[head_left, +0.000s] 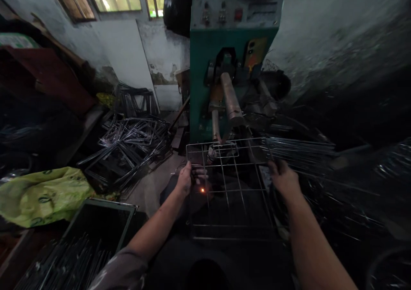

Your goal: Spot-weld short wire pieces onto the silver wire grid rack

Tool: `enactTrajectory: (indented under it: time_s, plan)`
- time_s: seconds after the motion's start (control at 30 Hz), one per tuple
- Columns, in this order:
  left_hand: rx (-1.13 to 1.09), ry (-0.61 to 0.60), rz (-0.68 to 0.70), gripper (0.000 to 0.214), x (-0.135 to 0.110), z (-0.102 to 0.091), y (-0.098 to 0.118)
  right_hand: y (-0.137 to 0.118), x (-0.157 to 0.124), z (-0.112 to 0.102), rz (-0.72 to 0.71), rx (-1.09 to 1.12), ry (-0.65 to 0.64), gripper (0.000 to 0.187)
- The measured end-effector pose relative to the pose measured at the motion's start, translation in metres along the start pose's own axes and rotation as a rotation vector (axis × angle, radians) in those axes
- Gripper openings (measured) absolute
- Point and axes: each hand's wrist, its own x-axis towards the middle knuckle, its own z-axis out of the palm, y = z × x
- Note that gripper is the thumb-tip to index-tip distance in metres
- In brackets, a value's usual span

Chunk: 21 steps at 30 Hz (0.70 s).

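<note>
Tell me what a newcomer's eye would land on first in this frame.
Probably the wire grid at centre, gripped at its sides by the left hand and right hand, with a small orange spark glowing by the left hand. Behind it stands a green machine with a metal arm reaching over the grid. A heap of wire frames lies on the floor at left.

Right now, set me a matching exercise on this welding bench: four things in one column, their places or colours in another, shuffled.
Things:
1. wire grid
2. plastic bag
3. welding machine
4. spark

Descriptions:
A. yellow-green, lying far left
B. teal, straight ahead
C. held at both sides by the left hand and right hand
D. orange, glowing beside the left hand

Pairs: 1-C, 2-A, 3-B, 4-D
</note>
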Motion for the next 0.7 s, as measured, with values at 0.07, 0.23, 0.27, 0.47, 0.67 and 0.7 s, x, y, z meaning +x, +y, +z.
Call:
enactTrajectory:
  time_s: [0.07, 0.23, 0.27, 0.47, 0.67, 0.7]
  plan:
    - [-0.004, 0.028, 0.019, 0.050, -0.006, -0.009, 0.002, 0.008, -0.007, 0.011, -0.008, 0.102, -0.112, 0.048]
    - [-0.008, 0.074, 0.006, 0.048, -0.015, -0.029, 0.011, -0.011, -0.006, 0.030, -0.030, 0.150, -0.147, 0.044]
    - [-0.005, 0.080, 0.013, 0.046, -0.016, -0.031, 0.013, -0.016, -0.005, 0.032, -0.021, 0.152, -0.145, 0.044]
    - [-0.003, 0.081, 0.014, 0.044, -0.012, -0.037, 0.015, -0.025, 0.000, 0.043, -0.015, 0.157, -0.103, 0.039]
    - [-0.008, 0.040, 0.017, 0.044, -0.009, -0.045, 0.011, -0.022, -0.004, 0.044, -0.012, 0.174, -0.096, 0.041]
    - [-0.006, 0.038, 0.013, 0.045, -0.009, -0.046, 0.011, -0.022, -0.003, 0.044, -0.005, 0.168, -0.101, 0.043]
